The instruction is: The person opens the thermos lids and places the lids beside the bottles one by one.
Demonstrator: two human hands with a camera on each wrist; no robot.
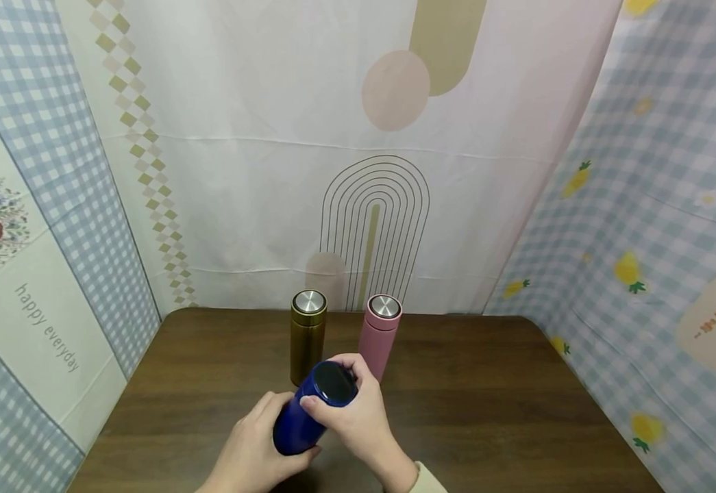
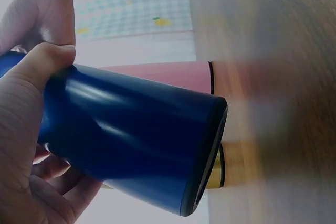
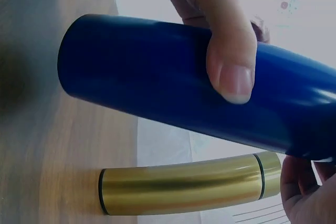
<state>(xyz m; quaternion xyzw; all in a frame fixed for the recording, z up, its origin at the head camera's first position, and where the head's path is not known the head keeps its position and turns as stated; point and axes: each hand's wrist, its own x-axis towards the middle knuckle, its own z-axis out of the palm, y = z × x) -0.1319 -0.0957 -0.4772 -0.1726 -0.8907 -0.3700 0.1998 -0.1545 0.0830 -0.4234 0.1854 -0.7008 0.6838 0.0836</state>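
Note:
A dark blue thermos bottle point(image 1: 299, 424) with a glossy black top is held tilted over the table, its top leaning away to the right in the head view. My left hand point(image 1: 253, 445) grips its body, the thumb point(image 3: 233, 72) lying across the side. Around the upper end curls my right hand point(image 1: 364, 414), thumb and fingers on opposite sides of the lid area. The black-rimmed base point(image 2: 207, 156) points down toward the tabletop. Just beyond stand a gold thermos point(image 1: 307, 342) and a pink thermos point(image 1: 379, 346), both upright with silver-topped lids.
Both standing bottles are on the brown wooden table point(image 1: 487, 411), side by side with a gap between them. A pale patterned cloth point(image 1: 240, 205) hangs behind the table. Blue checked cloths point(image 1: 629, 226) flank it on both sides.

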